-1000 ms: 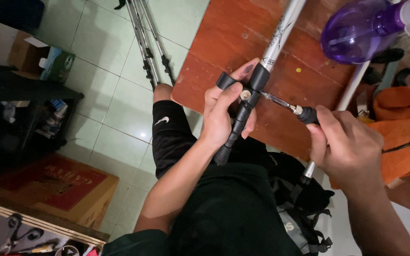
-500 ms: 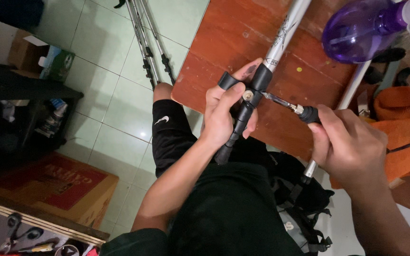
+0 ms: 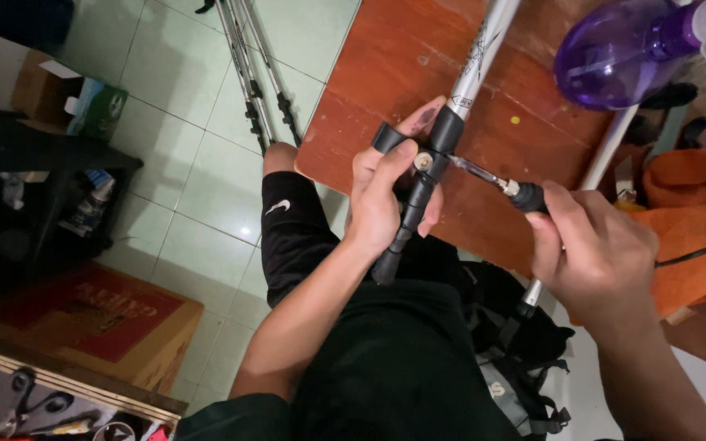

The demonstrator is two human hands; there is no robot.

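Silver-and-black trekking pole [image 3: 451, 122] lay over the near edge of a reddish wooden table [image 3: 377, 73], its clamp gripped tight by the left hand [image 3: 386, 192]. Right hand [image 3: 594, 257] closed around a screwdriver [image 3: 504, 184], tip at the clamp screw. Purple spray bottle [image 3: 614, 53] stood near; orange cloth [image 3: 688, 220] crowded the right.

We see a silver-and-black pole [image 3: 469, 75] over the reddish-brown table [image 3: 386, 90], a translucent purple bottle [image 3: 618, 57] at one o'clock, an orange cloth [image 3: 696, 220] at three.
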